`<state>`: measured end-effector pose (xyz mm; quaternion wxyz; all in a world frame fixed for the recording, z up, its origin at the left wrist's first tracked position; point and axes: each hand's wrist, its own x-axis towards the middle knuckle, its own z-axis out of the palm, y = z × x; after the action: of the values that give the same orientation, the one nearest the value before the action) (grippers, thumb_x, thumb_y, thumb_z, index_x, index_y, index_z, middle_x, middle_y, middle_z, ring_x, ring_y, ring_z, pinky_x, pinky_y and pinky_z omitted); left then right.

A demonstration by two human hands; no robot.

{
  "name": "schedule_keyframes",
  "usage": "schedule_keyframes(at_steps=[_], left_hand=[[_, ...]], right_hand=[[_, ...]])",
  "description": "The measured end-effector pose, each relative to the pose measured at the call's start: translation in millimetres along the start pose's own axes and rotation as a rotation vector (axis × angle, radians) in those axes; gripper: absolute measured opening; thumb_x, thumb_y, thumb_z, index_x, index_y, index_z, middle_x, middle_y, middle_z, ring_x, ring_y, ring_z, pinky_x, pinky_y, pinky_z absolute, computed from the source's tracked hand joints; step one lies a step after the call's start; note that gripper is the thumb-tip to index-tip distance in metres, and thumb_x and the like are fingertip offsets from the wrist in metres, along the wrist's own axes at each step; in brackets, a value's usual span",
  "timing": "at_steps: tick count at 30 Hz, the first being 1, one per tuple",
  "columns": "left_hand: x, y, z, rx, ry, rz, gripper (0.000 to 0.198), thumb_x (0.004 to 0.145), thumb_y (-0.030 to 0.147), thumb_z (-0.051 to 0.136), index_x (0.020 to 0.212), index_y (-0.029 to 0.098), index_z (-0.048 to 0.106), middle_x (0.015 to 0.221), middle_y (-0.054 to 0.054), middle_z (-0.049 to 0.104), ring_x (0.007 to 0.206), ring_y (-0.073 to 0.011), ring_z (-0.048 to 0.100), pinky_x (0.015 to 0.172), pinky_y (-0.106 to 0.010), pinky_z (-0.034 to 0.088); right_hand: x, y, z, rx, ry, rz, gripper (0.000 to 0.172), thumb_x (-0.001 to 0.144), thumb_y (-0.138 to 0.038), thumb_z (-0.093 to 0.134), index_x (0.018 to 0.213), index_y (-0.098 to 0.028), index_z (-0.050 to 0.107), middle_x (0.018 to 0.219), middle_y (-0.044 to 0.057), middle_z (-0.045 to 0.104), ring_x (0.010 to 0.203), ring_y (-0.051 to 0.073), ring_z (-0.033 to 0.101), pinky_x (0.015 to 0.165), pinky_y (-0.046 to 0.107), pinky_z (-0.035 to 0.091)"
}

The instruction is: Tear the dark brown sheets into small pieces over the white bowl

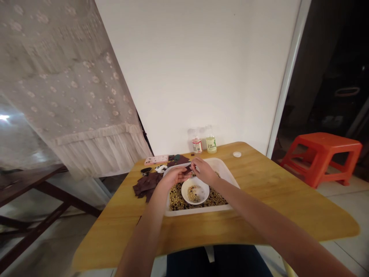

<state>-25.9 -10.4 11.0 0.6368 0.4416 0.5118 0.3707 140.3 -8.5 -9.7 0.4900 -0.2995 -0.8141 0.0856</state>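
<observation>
A small dark brown piece, cloth-like and perhaps a little pouch (pixel 187 169), is held between my hands above the far side of a white tray (pixel 184 211). My left hand (pixel 174 176) supports it from the left, fingers curled under it. My right hand (pixel 202 171) pinches its right end with closed fingertips; whatever else lies in them is too small to make out. Below my hands, a white bowl (pixel 206 191) holds pale round beads (pixel 194 193). Around the bowl, mixed beads (pixel 177 198), pale and dark, cover the tray's bottom.
Dark brown pieces (pixel 148 184) are heaped left of the tray, near a pink phone (pixel 156 160) and a black object (pixel 146 170). Two bottles, one red-labelled (pixel 196 146) and one green-labelled (pixel 211 144), stand by the wall. A white lid (pixel 236 154) lies right; an orange stool (pixel 324 148) stands beyond the table (pixel 273 200).
</observation>
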Motion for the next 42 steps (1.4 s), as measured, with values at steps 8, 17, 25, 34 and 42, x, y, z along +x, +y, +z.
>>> schedule_keyframes(at_steps=[8, 17, 25, 34, 42], left_hand=[[0.5, 0.3, 0.8, -0.010, 0.009, -0.014, 0.010, 0.071, 0.014, 0.056, 0.078, 0.011, 0.062, 0.077, -0.009, 0.070, 0.064, -0.0153, 0.066, 0.058, -0.022, 0.052], [-0.9, 1.1, 1.1, -0.021, -0.001, -0.021, 0.009, 0.073, 0.014, 0.054, 0.076, 0.012, 0.062, 0.080, -0.009, 0.070, 0.067, -0.0151, 0.066, 0.063, -0.023, 0.052], [-0.8, 1.4, 1.6, -0.017, -0.005, -0.017, 0.007, 0.072, 0.014, 0.056, 0.075, 0.012, 0.062, 0.078, -0.009, 0.070, 0.069, -0.0164, 0.067, 0.066, -0.024, 0.052], [-2.4, 1.8, 2.2, -0.011, 0.004, -0.019, 0.007, 0.070, 0.016, 0.059, 0.076, 0.013, 0.061, 0.079, -0.008, 0.069, 0.068, -0.0162, 0.067, 0.066, -0.024, 0.053], [-1.5, 0.9, 0.9, -0.012, -0.011, -0.001, 0.006, 0.070, 0.017, 0.060, 0.075, 0.013, 0.060, 0.079, -0.009, 0.069, 0.067, -0.0164, 0.066, 0.060, -0.023, 0.052]], right_hand=[[0.6, 3.6, 2.2, -0.008, -0.004, -0.002, 0.013, 0.078, -0.010, 0.040, 0.070, -0.020, 0.040, 0.074, 0.001, 0.045, 0.070, 0.014, 0.045, 0.064, 0.024, 0.036], [0.8, 0.4, -0.1, -0.010, -0.008, 0.006, 0.013, 0.077, -0.009, 0.040, 0.070, -0.020, 0.040, 0.073, 0.001, 0.045, 0.070, 0.014, 0.045, 0.064, 0.025, 0.036], [0.5, 1.5, 0.7, -0.015, -0.013, 0.019, 0.013, 0.078, -0.010, 0.040, 0.069, -0.020, 0.040, 0.072, 0.001, 0.045, 0.070, 0.014, 0.045, 0.065, 0.025, 0.036], [0.2, -0.4, -2.0, -0.012, -0.012, 0.019, 0.013, 0.077, -0.010, 0.041, 0.069, -0.020, 0.039, 0.073, 0.001, 0.045, 0.070, 0.014, 0.045, 0.064, 0.024, 0.035], [0.1, -1.0, -1.2, -0.018, -0.015, 0.010, 0.014, 0.077, -0.009, 0.040, 0.070, -0.020, 0.040, 0.073, 0.001, 0.045, 0.071, 0.014, 0.045, 0.066, 0.025, 0.036]])
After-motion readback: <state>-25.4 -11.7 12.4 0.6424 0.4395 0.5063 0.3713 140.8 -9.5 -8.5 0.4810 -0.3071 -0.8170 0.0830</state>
